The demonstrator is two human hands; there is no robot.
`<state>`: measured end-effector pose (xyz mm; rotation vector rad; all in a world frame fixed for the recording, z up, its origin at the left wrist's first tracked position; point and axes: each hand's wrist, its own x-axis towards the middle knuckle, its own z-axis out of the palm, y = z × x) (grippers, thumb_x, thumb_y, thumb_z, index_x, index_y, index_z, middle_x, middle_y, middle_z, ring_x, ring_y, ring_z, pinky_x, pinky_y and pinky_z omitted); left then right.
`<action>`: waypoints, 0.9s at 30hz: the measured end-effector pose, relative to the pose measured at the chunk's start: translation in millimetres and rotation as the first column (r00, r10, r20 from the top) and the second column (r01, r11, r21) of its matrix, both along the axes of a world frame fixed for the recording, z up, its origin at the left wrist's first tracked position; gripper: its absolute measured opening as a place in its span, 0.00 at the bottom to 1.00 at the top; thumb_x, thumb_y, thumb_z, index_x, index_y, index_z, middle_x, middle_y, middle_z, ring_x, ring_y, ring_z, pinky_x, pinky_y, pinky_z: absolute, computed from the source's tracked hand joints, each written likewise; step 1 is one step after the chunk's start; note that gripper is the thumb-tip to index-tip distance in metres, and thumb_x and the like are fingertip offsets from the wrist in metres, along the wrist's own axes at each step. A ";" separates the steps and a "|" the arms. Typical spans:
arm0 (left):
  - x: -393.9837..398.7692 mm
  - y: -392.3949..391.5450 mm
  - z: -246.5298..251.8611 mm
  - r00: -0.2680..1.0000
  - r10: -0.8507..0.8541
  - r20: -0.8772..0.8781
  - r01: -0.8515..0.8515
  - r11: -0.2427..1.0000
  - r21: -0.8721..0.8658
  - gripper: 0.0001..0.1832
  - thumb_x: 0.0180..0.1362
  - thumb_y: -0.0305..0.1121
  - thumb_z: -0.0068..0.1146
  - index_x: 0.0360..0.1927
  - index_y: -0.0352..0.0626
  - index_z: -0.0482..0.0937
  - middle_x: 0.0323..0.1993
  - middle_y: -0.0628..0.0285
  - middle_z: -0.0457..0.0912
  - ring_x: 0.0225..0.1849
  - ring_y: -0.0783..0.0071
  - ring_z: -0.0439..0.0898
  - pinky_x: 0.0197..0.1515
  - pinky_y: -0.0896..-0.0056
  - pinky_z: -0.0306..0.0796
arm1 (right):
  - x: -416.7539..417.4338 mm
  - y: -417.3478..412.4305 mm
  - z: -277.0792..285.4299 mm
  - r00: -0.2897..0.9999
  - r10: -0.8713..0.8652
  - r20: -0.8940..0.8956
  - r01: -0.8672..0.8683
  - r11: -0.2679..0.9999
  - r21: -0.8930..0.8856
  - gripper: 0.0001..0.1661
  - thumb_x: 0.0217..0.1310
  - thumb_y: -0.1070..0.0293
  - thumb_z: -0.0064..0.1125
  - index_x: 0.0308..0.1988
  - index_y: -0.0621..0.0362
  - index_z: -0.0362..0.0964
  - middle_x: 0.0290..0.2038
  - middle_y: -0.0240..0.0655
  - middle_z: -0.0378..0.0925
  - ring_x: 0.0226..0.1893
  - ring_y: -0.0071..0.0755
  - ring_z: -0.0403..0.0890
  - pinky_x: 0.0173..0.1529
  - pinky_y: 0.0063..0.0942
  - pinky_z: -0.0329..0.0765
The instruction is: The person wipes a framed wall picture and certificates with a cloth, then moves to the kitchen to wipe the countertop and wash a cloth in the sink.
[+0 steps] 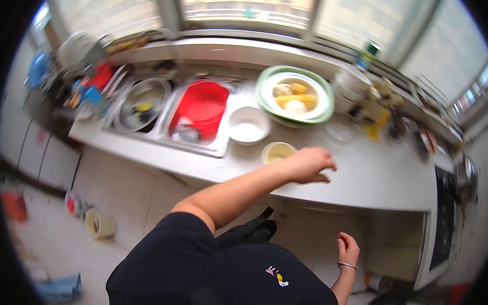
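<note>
My left hand [311,165] reaches across over the counter's front edge, palm down, thumb and fingers apart with nothing seen between them. Just behind its wrist stands a pale yellow bowl [278,151], partly covered by my forearm. A white bowl [249,125] stands behind and left of it, beside the sink. Farther back, a green basin [261,94] holds a white bowl containing corn cobs [295,99] and other pale food. Below the counter's edge my right hand [348,250] hangs with loosely curled fingers, a bracelet at the wrist, and nothing visible in it.
The double sink holds a metal basin [142,104] and a red basin [202,103]. Stacked white bowls [350,87] and jumbled kitchenware line the windowsill. A black cooktop [444,216] is at the right. On the floor at left stands a cream bucket [100,223].
</note>
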<state>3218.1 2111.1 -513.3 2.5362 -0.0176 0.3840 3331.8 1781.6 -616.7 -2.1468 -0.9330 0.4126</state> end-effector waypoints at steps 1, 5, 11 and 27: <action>-44.3 2.7 0.2 0.994 0.080 -0.081 -0.084 0.995 -0.055 0.16 0.50 0.39 0.61 0.42 0.45 0.77 0.40 0.58 0.77 0.47 0.58 0.73 0.48 0.61 0.68 | -10.8 21.1 -1.1 0.998 0.064 0.006 -0.064 0.998 0.012 0.11 0.54 0.75 0.56 0.41 0.62 0.75 0.36 0.36 0.79 0.35 0.27 0.79 0.42 0.24 0.75; -198.0 26.9 -1.4 0.903 0.411 -0.124 -0.429 0.871 -0.239 0.16 0.52 0.37 0.60 0.43 0.43 0.77 0.39 0.57 0.78 0.43 0.60 0.77 0.45 0.63 0.70 | -84.0 110.0 10.2 0.929 0.349 -0.125 -0.332 0.934 0.135 0.11 0.55 0.75 0.56 0.41 0.62 0.74 0.35 0.38 0.78 0.35 0.31 0.80 0.43 0.24 0.75; -386.2 74.7 -27.2 0.680 0.726 -0.102 -0.701 0.603 -0.382 0.15 0.52 0.35 0.59 0.42 0.40 0.78 0.37 0.56 0.80 0.38 0.63 0.79 0.42 0.67 0.72 | -226.3 266.2 43.3 0.738 0.640 -0.213 -0.586 0.765 0.268 0.10 0.57 0.75 0.55 0.41 0.64 0.74 0.36 0.37 0.79 0.36 0.27 0.80 0.42 0.22 0.75; -637.9 240.2 -33.2 0.391 0.872 -0.294 -0.689 0.066 -0.722 0.18 0.58 0.29 0.54 0.51 0.34 0.73 0.41 0.58 0.79 0.44 0.76 0.76 0.47 0.76 0.70 | -495.7 659.8 3.0 0.465 0.881 -0.086 -0.880 0.450 -0.150 0.31 0.50 0.65 0.63 0.55 0.52 0.64 0.50 0.45 0.70 0.49 0.43 0.74 0.53 0.33 0.70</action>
